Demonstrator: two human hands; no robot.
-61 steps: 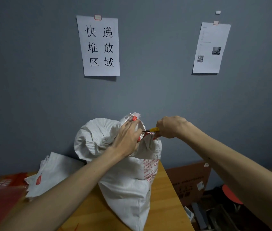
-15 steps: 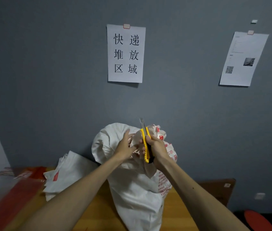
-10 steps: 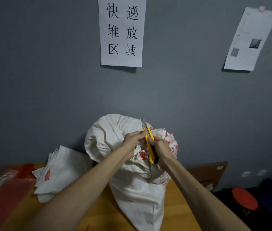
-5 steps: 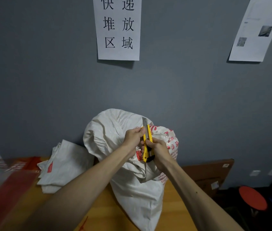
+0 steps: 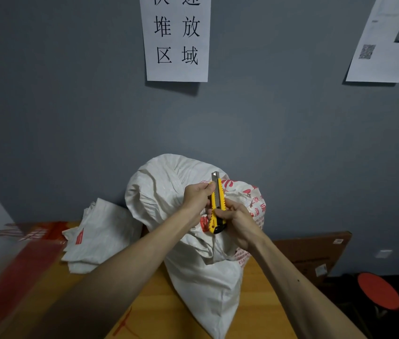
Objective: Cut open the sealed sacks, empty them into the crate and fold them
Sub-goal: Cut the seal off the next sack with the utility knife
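Both our hands meet at the gathered top of the white woven sack [image 5: 164,182], which stands on the wooden table [image 5: 159,311] against the grey wall. Our right hand [image 5: 236,218] wraps its fingers round the yellow utility knife [image 5: 216,204], blade pointing up. Our left hand [image 5: 197,195] curls on the sack's bunched neck beside it. Folded sacks [image 5: 100,241] lie just left.

- We find the sack [image 5: 193,265] on the worktop [image 5: 164,314], the wall [image 5: 71,118] behind.
- Folded sacks [image 5: 100,241] lie at its nine o'clock.
- At its top, the knife [image 5: 216,206] sits between our left hand [image 5: 196,199] and right hand [image 5: 237,221].
- Off the worktop: cardboard box [image 5: 315,250] at three o'clock, stool [image 5: 379,289] at four.
- Paper sign [image 5: 176,45] on the wall at twelve.
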